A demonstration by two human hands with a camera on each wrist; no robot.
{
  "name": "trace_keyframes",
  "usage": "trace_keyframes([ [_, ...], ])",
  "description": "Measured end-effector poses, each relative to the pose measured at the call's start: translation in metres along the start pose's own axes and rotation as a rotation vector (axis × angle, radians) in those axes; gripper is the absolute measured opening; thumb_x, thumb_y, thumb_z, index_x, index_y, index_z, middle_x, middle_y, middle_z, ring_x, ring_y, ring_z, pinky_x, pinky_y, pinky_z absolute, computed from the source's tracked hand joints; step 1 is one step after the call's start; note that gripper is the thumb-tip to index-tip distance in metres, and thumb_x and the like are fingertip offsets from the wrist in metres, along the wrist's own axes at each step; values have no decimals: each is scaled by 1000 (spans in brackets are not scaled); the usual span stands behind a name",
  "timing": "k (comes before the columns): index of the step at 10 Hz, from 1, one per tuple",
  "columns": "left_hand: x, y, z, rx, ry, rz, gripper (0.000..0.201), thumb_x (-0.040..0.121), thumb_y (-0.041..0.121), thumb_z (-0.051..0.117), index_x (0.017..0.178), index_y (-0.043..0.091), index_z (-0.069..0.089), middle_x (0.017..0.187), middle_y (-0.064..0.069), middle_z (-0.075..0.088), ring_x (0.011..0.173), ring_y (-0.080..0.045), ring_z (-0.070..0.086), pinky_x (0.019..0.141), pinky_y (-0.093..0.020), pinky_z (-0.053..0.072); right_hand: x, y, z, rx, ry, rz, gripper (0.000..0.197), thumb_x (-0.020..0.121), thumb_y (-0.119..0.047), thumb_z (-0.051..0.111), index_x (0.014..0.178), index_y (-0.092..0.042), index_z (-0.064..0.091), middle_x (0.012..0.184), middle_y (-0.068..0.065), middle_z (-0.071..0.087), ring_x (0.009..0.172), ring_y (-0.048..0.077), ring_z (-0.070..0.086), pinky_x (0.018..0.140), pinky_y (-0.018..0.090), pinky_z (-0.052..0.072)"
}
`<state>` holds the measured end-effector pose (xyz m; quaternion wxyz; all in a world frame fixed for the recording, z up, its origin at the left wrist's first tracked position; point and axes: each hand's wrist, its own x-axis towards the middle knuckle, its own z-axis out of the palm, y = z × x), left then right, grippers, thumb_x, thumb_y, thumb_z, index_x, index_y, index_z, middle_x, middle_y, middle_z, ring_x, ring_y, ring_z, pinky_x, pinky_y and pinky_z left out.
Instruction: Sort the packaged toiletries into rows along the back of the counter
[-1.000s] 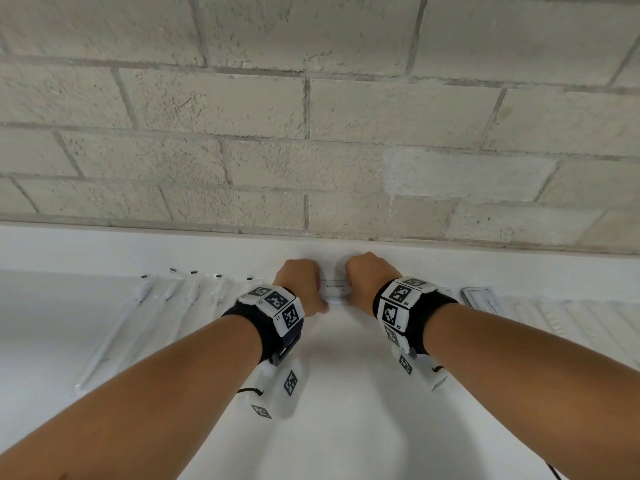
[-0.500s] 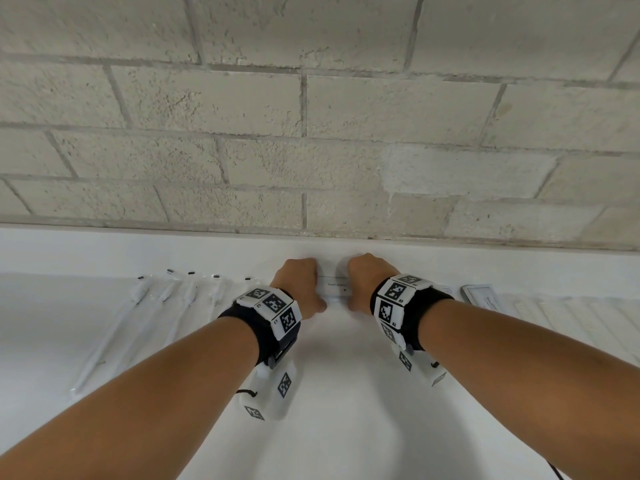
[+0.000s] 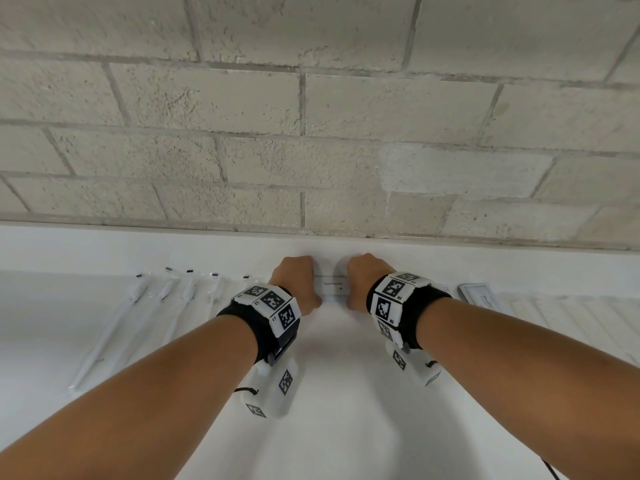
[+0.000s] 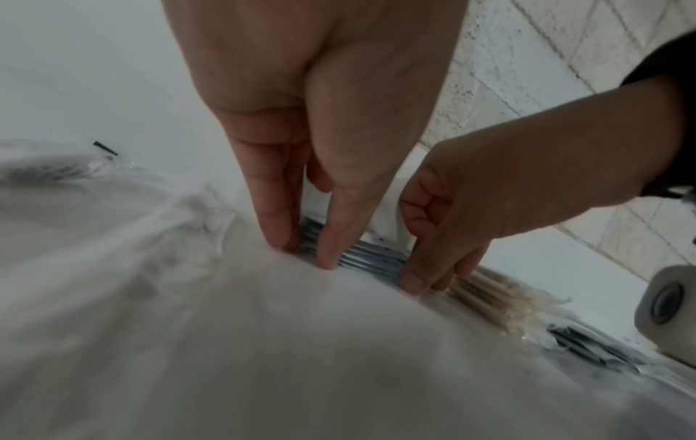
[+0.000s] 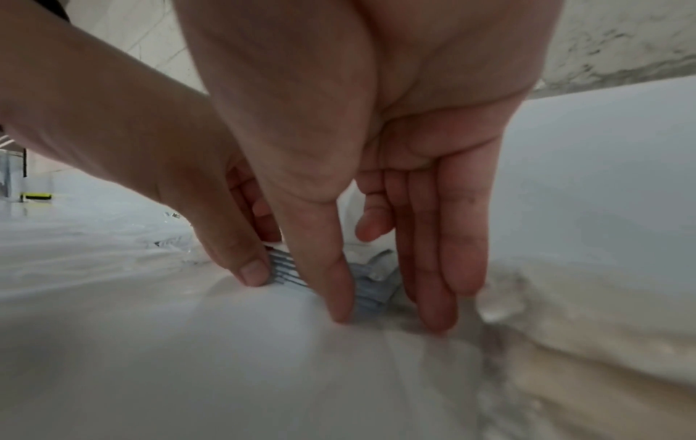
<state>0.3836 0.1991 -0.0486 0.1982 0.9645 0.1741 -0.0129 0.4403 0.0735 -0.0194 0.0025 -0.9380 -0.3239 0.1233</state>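
A small stack of flat white toothpaste packets (image 3: 333, 287) lies at the back of the white counter (image 3: 329, 393), against the raised ledge. My left hand (image 3: 298, 282) holds its left end and my right hand (image 3: 363, 282) its right end. In the left wrist view the left hand (image 4: 305, 253) has its thumb on the stack's (image 4: 369, 256) front edge and its fingers at the end. In the right wrist view the right hand (image 5: 384, 315) does the same, thumb in front of the stack (image 5: 367, 294), fingers pointing down beside it.
Several wrapped toothbrushes (image 3: 138, 306) lie in a row to the left. To the right are a grey-edged sachet (image 3: 479, 294) and a row of pale wrapped items (image 3: 571, 317). A block wall (image 3: 311, 133) rises behind the ledge (image 3: 138, 251).
Both hands have stayed on the stack's two ends and edged slightly towards the wall. Nothing was let go.
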Motion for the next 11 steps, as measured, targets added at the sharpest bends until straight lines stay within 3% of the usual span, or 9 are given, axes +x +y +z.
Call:
trace_keyframes([
  [4,1,3,1,12,0,-23,25,77,15,71,89,15,49,106,-8,61,80,-20,51,63,-27,41,3,-6,1,-32,-3,-12,24,87,-3,59,111,-1,61,112,16,65,101,31,66,71,26,45],
  [7,-2,3,0,-10,-6,-20,27,78,14,68,101,8,55,107,-9,61,89,-26,59,65,-28,43,1,-2,3,-13,32,-22,22,88,-6,58,109,-4,61,112,15,64,101,31,65,70,27,44],
  [10,1,-2,-1,-16,-43,-10,42,71,24,78,101,10,53,107,-9,62,90,-25,60,67,-29,47,1,4,2,31,-14,19,32,81,-15,69,110,-4,60,113,13,62,101,29,64,70,25,46],
  [11,0,-1,-5,-45,-52,-47,52,73,25,79,112,7,51,114,-9,60,96,-26,60,74,-32,51,2,8,-1,104,7,59,33,79,-19,71,107,-5,61,104,10,61,92,25,62,69,24,44],
])
